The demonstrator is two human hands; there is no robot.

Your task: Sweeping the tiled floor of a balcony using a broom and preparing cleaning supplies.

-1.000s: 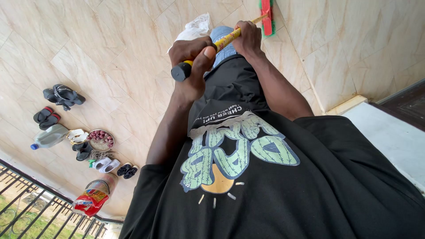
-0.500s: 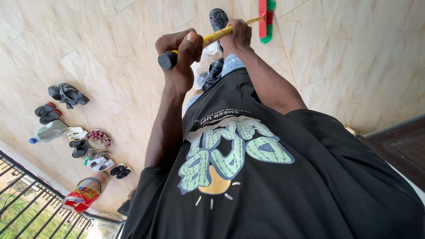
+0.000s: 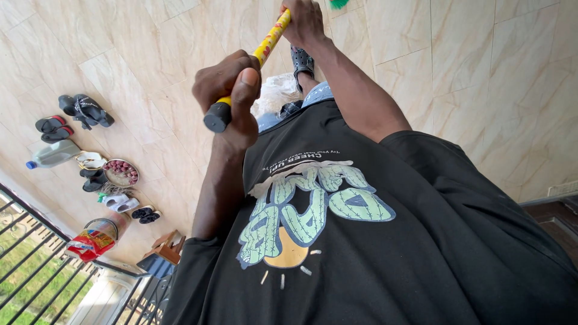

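1. The yellow broom handle (image 3: 270, 37) runs diagonally across the upper middle of the view, from a black end cap (image 3: 217, 118) low on the left up to the top edge. Both hands are on it, one at each end of the visible stretch.
2. The left hand (image 3: 232, 84) is wrapped tight around the bottom end, fingers curled over the stick and the thumb pressed flat down along it, right above the black cap.
3. The right hand (image 3: 304, 21) is clamped around the handle higher up, near the top of the frame, knuckles facing the camera. So both hands are closed fists on the stick, well apart from each other.
4. A little bit of green bristle (image 3: 339, 3) pokes in at the very top edge, just past the right hand.
5. Below the handle there's the person's black t-shirt (image 3: 373, 253) with a big green and yellow print, filling most of the lower frame. It hides most of the legs and the floor straight underneath.
6. Between the arms you can see a crumpled clear plastic bag (image 3: 276, 91) on the beige tiled floor (image 3: 481, 72) and a dark shoe (image 3: 301, 60) just beside it.
7. Off to the left: pairs of sandals (image 3: 84, 109), a plastic bottle with a blue cap (image 3: 53, 154), a round bowl (image 3: 121, 172), and a red packet (image 3: 90, 244) near the black railing (image 3: 36, 259).
8. Both forearms are raised out in front of the chest, the left one nearly straight up in the view, the right angled in from the right.
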